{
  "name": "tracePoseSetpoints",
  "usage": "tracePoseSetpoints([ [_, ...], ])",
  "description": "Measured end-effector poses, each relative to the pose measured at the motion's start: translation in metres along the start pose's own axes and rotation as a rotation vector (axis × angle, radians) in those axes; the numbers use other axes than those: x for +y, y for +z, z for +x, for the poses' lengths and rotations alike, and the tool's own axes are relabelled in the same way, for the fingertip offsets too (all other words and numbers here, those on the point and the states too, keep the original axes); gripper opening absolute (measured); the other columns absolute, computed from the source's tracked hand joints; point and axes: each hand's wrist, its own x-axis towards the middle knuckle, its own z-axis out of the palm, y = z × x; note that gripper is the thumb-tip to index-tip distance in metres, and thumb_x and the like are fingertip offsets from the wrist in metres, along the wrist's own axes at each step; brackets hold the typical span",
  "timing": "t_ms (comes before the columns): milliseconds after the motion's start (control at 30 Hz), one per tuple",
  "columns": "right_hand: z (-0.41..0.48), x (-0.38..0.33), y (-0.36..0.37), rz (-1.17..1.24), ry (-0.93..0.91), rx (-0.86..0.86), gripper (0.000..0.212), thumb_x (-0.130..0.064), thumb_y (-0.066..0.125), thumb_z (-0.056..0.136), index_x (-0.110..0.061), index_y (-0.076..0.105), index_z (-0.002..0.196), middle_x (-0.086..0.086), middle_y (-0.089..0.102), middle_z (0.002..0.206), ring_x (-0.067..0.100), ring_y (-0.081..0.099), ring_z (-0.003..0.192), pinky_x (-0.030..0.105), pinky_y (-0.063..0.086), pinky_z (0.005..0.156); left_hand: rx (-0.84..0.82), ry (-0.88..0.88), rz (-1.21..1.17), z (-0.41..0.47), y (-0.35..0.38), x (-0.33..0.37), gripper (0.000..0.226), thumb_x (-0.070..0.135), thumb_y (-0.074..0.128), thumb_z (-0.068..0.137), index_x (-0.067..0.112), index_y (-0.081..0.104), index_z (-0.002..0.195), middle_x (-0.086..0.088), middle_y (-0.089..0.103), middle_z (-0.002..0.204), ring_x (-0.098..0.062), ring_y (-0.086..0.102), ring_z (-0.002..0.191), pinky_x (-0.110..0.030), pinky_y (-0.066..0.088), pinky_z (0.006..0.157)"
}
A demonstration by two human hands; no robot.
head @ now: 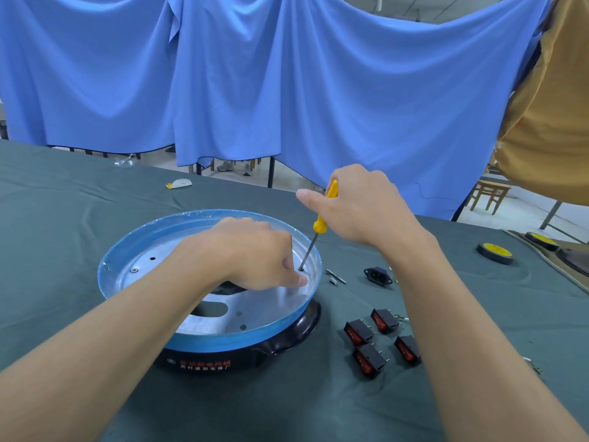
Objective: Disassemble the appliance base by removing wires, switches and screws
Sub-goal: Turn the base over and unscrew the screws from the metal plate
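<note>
The round appliance base, a metal dish with blue film on a black housing, sits in the middle of the dark green table. My right hand grips a yellow-handled screwdriver, thumb stretched out; its tip stands in a screw on the right inner side of the dish. My left hand rests inside the dish with its fingers curled down beside that screw. Another screw shows at the dish's left. Several black rocker switches with red buttons lie to the right of the base.
A black power socket and small metal pieces lie right of the dish. A roll of black tape sits at the far right. A white and yellow scrap lies near the far edge. Blue cloth hangs behind the table.
</note>
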Motion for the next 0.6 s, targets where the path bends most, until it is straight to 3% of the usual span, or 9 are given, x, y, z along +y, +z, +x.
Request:
tracePoseSetpoints([
  [167, 0.0013, 0.0002, -0.0008, 0.031, -0.033, -0.036, 0.021, -0.024, 0.056, 0.078, -0.007, 0.058, 0.09, 0.013, 0.063, 0.082, 0.029, 0.057, 0.079, 0.033, 0.043, 0.058, 0.003, 0.006, -0.001, 0.0004, -0.0001, -0.0003, 0.046, 0.069, 0.044, 0.086, 0.035, 0.064, 0.062, 0.009, 0.049, 0.058, -0.007, 0.047, 0.067, -0.029, 0.028, 0.054],
  [400, 0.0004, 0.0002, -0.0005, -0.003, 0.005, -0.009, 0.035, -0.045, 0.054, 0.086, -0.01, 0.055, 0.083, 0.007, 0.061, 0.078, 0.03, 0.056, 0.083, 0.034, 0.044, 0.061, 0.006, 0.003, -0.007, -0.0007, -0.0016, 0.0001, 0.049, 0.069, 0.044, 0.086, 0.043, 0.056, 0.047, 0.008, 0.049, 0.058, -0.006, 0.045, 0.064, -0.028, 0.027, 0.054],
  [533, 0.0007, 0.0007, -0.0021, 0.018, -0.024, -0.029, 0.021, -0.024, 0.056, 0.08, -0.006, 0.059, 0.091, 0.014, 0.063, 0.084, 0.031, 0.058, 0.083, 0.035, 0.044, 0.06, 0.0, 0.002, -0.004, -0.0007, -0.0009, 0.0006, 0.05, 0.069, 0.044, 0.086, 0.036, 0.057, 0.051, 0.008, 0.048, 0.057, -0.006, 0.044, 0.064, -0.028, 0.028, 0.054],
  [600, -0.0003, 0.0009, -0.0034, 0.05, -0.02, -0.061, 0.018, -0.023, 0.057, 0.077, -0.012, 0.058, 0.09, 0.009, 0.062, 0.086, 0.026, 0.057, 0.082, 0.031, 0.04, 0.056, -0.002, 0.0, -0.003, -0.0004, -0.0012, 0.0008, 0.05, 0.068, 0.044, 0.087, 0.034, 0.057, 0.052, 0.008, 0.047, 0.057, -0.006, 0.045, 0.064, -0.029, 0.028, 0.054],
])
